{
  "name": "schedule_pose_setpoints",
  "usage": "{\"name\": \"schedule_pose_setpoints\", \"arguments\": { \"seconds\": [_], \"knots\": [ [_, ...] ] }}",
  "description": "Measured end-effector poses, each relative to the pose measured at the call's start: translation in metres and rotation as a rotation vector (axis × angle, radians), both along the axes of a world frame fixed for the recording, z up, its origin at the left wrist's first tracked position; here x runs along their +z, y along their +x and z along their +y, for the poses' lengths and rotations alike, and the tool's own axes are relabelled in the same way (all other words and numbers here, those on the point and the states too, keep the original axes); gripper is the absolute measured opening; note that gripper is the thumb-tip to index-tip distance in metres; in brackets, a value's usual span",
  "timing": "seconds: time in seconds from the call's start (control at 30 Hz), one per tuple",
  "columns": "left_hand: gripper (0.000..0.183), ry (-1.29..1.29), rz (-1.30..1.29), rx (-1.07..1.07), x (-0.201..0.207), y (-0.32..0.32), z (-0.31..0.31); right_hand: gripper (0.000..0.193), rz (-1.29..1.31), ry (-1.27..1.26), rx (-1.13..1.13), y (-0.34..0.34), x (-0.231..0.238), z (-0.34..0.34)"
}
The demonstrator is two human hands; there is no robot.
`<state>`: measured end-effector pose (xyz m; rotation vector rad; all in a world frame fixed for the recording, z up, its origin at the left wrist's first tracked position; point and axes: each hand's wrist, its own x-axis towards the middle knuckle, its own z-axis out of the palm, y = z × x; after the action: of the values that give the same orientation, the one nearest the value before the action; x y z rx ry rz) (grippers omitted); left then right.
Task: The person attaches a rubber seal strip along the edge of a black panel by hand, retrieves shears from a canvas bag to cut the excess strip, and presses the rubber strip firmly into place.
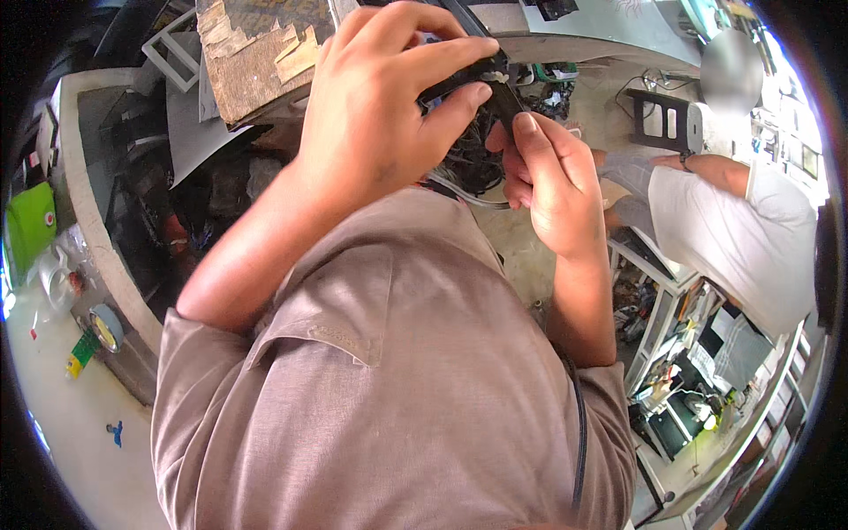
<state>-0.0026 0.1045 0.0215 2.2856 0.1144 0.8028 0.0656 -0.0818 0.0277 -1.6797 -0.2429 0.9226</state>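
A long, narrow black strip [505, 104] slants down from the top edge of the view; its exact kind does not show. My left hand [375, 97] reaches across its upper part, with thumb and forefinger closed around it. Between those fingertips a small pale bit [499, 77] shows on the strip. My right hand [556, 181] pinches the lower end of the same strip between thumb and bent fingers. Part of the strip is hidden behind my left fingers.
A worn wooden board [256, 62] with peeling layers lies just left of my left hand. Dark tangled cables [473, 168] are below the strip. On the right, a person in a white shirt [733, 230] is close by, near a cluttered shelf [680, 380].
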Motion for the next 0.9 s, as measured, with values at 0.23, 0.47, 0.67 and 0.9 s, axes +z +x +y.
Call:
{"name": "schedule_pose_setpoints", "arguments": {
  "seconds": [0.23, 0.47, 0.67, 0.9],
  "knots": [
    [0.015, 0.042, 0.175, -0.286, 0.002, 0.018, 0.013, 0.034, -0.119, -0.049, 0.076, -0.001, -0.002, 0.001],
    [0.011, 0.104, 0.312, -0.567, 0.004, 0.032, 0.023, 0.035, -0.299, -0.068, 0.18, 0.001, -0.015, 0.0],
    [0.016, 0.102, 0.293, -0.356, -0.009, 0.027, 0.023, 0.037, -0.105, -0.126, 0.137, 0.003, -0.014, 0.0],
    [0.042, -0.421, 0.681, -0.554, 0.018, -0.025, 0.043, 0.036, -0.166, -0.086, 0.099, 0.002, -0.015, -0.003]
  ]
}}
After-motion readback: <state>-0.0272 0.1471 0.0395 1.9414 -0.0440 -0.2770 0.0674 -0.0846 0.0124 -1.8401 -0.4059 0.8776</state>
